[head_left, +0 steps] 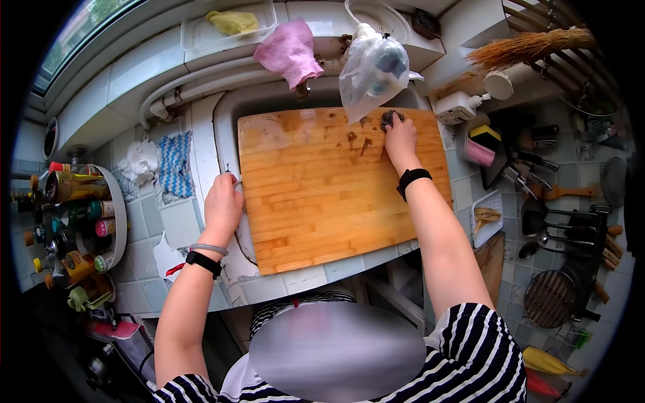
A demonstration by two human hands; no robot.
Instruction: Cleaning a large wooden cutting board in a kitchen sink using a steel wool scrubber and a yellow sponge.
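A wooden cutting board (322, 208) lies across the sink (262, 97), covering most of it. Near the board's far right corner, my right hand (402, 142) is closed on a dark steel wool scrubber (388, 121) and presses it to the wood. Several dark stains and a wet sheen show along the far part of the board. My left hand (224, 205) grips the board's left edge, its fingertips partly hidden there. A clear plastic bag (366, 80) hangs over the board's far edge, close to the scrubber.
A pink cloth (289, 54) drapes over the tap behind the board. To the left are a blue-striped cloth (175, 163) and a bin of bottles (115, 215). On the right stand a white pump bottle (459, 107), sponges (482, 144) and a rack of utensils (571, 232).
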